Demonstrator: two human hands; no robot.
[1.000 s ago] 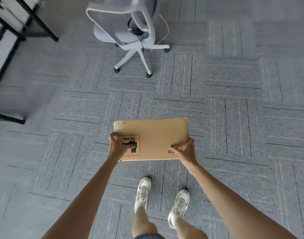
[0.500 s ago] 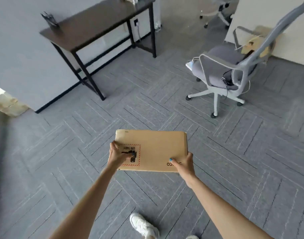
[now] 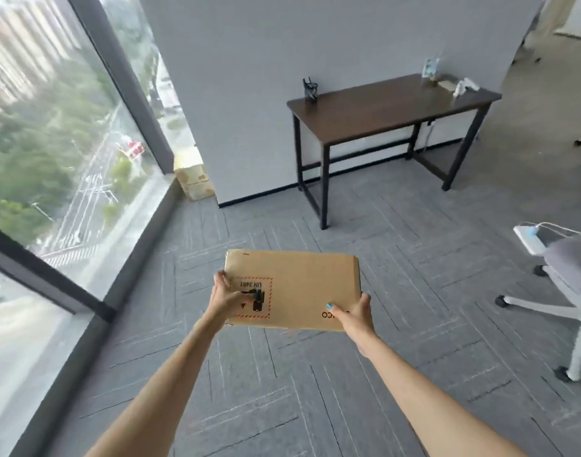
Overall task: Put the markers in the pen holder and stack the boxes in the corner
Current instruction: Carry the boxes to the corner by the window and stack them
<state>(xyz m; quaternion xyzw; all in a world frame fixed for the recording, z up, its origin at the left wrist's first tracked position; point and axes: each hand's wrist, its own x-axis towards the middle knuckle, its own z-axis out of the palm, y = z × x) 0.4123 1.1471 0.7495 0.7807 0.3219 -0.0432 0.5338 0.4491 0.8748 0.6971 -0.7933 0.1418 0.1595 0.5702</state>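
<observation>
I hold a flat brown cardboard box [image 3: 302, 285] out in front of me, level above the grey carpet. My left hand [image 3: 226, 300] grips its near left corner over a red-framed label. My right hand [image 3: 355, 313] grips its near right corner. Stacked cardboard boxes [image 3: 193, 178] stand in the corner between the window and the grey wall, ahead to the left. A black pen holder [image 3: 310, 90] with dark markers in it stands on the left end of a dark wooden desk [image 3: 391, 108].
A floor-to-ceiling window [image 3: 51, 143] with dark frames runs along the left. A grey office chair [image 3: 566, 278] on castors stands at the right. Small items lie on the desk's right end [image 3: 460, 87]. Grey carpet lies between me and the corner.
My view has swung left and up, from the floor and chair to the desk, window and corner. Both hands keep the same grip on the box.
</observation>
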